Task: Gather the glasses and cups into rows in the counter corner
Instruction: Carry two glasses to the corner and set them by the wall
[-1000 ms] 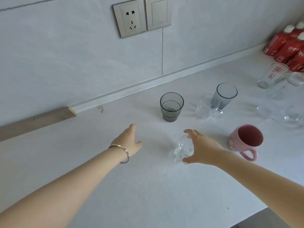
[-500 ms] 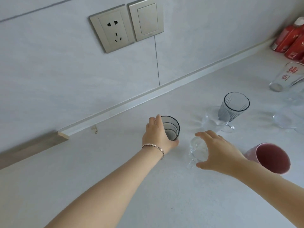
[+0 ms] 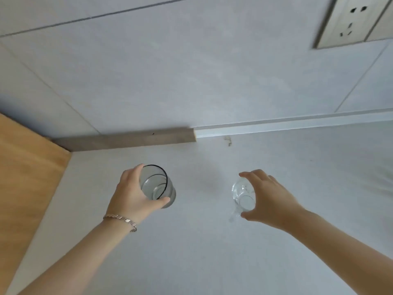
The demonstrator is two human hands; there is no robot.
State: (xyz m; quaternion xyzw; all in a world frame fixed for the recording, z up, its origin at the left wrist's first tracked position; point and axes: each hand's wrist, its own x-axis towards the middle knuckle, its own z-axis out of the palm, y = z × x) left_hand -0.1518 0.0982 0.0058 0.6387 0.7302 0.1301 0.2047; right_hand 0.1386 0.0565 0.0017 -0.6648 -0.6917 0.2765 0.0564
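pale grey speckled stone counter spread beneath both hands, bare around them. ahead of the hands, pale grey tiled wall with a steel-framed power socket up and to the right. to the left of the left hand, a tall honey-coloured wooden side panel, meeting the wall at a dull brown wooden skirting strip; corner of the counter formed there, just ahead and left of the left hand, and nothing set in it yet.

left hand wrapped around a smoky grey straight-sided glass tumbler with a dark rim, thumb on the near side, fingers round the far side, mouth kept upward. probably a side grip so the base can be set down flat. whether lifted or resting on the counter cannot be told.

right hand clamped from the right side on a small clear glass cup with a handle, thumb low, fingers arched over the top. cup apparently tilted, handle pointing down toward the counter; likely in transit rather than placed.

both pieces near the corner but well apart from each other. thin silver link bracelet on the left wrist.

judged as early in the gathering: first two pieces arriving, tumbler likely to start the row closest to the panel.
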